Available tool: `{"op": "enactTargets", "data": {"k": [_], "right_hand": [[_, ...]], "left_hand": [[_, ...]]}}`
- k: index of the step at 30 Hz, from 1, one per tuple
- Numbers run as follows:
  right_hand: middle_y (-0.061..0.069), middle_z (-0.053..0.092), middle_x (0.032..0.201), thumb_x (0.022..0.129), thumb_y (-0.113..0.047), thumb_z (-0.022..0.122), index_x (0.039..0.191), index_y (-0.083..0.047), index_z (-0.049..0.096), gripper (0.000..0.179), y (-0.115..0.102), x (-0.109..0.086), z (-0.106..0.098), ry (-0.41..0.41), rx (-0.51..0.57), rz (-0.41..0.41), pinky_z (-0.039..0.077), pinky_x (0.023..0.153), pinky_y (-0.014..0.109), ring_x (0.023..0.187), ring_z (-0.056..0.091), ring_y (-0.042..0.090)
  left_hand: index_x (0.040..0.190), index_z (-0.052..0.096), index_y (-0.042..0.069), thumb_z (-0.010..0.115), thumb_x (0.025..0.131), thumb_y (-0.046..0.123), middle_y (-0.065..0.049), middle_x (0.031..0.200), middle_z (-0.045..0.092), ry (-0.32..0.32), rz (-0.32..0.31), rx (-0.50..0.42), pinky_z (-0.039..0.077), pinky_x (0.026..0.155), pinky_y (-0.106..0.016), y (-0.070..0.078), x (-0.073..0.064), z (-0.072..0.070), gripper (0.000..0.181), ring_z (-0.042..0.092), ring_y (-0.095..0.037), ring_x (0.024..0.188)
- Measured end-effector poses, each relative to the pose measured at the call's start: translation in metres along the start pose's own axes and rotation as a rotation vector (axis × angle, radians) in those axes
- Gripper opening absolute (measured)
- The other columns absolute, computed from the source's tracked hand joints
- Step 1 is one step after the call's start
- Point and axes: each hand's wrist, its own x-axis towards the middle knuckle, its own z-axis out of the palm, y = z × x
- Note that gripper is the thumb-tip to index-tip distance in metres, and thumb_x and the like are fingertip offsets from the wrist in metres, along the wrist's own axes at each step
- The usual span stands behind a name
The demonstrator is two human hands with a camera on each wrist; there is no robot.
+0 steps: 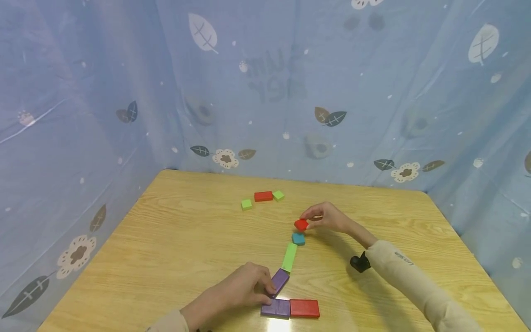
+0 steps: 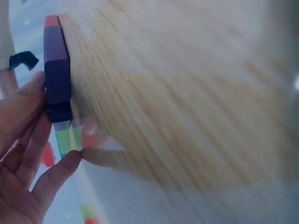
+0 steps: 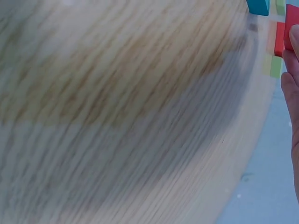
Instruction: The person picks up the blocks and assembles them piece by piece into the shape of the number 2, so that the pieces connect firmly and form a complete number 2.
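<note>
My right hand point(image 1: 329, 217) pinches a small red block point(image 1: 301, 224) between thumb and fingertips, just beyond a blue block point(image 1: 298, 239). At the right wrist view's right edge, the red block point(image 3: 292, 25) shows at my fingertips. My left hand point(image 1: 244, 287) has its thumb and bent fingers at the near end of a slanted purple block point(image 1: 280, 279). The thumb tip also lies by a second purple block point(image 1: 275, 308), set end to end with a red rectangular block point(image 1: 304, 308). A light green block point(image 1: 289, 257) stands between the slanted purple block and the blue one.
Farther back on the wooden table point(image 1: 186, 230) lie a red block point(image 1: 263, 196) and two small green blocks, one at its right point(image 1: 278, 195) and one in front at its left point(image 1: 246, 204). A blue patterned curtain point(image 1: 265, 129) surrounds the back and sides. A black object point(image 1: 359, 263) shows beside the right sleeve.
</note>
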Motion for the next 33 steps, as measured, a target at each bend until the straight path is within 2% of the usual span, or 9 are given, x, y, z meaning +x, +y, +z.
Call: {"op": "enactTargets", "data": {"k": [9,16,21,29,33], "right_hand": [[0.019,0.069,0.106,0.077,0.003,0.075,0.105,0.004,0.07,0.029,0.004,-0.006,0.0,0.027,-0.016,0.0,0.053,0.086,0.036,0.101,0.064,0.034],[0.018,0.07,0.099,0.073,-0.001,0.079,0.099,0.004,0.072,0.027,0.012,-0.005,0.003,0.089,-0.071,-0.023,0.054,0.082,0.038,0.095,0.066,0.035],[0.016,0.071,0.095,0.071,-0.002,0.081,0.095,0.003,0.073,0.026,0.012,-0.003,0.007,0.09,-0.093,-0.053,0.055,0.081,0.039,0.091,0.067,0.032],[0.012,0.072,0.096,0.07,-0.004,0.083,0.095,0.0,0.073,0.026,0.012,-0.002,0.012,0.066,-0.105,0.011,0.055,0.08,0.031,0.094,0.067,0.027],[0.015,0.071,0.097,0.071,-0.003,0.082,0.096,0.003,0.072,0.027,0.008,-0.001,0.013,0.056,-0.072,0.022,0.054,0.083,0.035,0.094,0.066,0.031]], "left_hand": [[0.091,0.077,0.013,0.08,0.076,0.017,0.012,0.086,0.066,0.003,0.007,0.001,0.046,0.076,-0.008,0.001,0.0,0.0,0.016,0.057,0.007,0.083],[0.091,0.077,0.013,0.08,0.077,0.017,0.013,0.086,0.066,0.003,0.006,-0.003,0.046,0.075,-0.008,-0.001,0.001,0.001,0.015,0.056,0.008,0.082],[0.092,0.077,0.013,0.08,0.077,0.017,0.013,0.087,0.066,-0.003,-0.006,-0.011,0.046,0.075,-0.009,-0.001,0.001,0.001,0.015,0.056,0.008,0.082],[0.092,0.077,0.014,0.08,0.077,0.018,0.014,0.087,0.066,-0.011,-0.028,-0.02,0.046,0.076,-0.009,-0.001,0.002,0.0,0.016,0.056,0.007,0.082],[0.092,0.077,0.014,0.08,0.077,0.018,0.014,0.087,0.066,-0.014,-0.036,-0.015,0.046,0.076,-0.009,-0.001,0.002,0.0,0.016,0.056,0.008,0.082]]}}
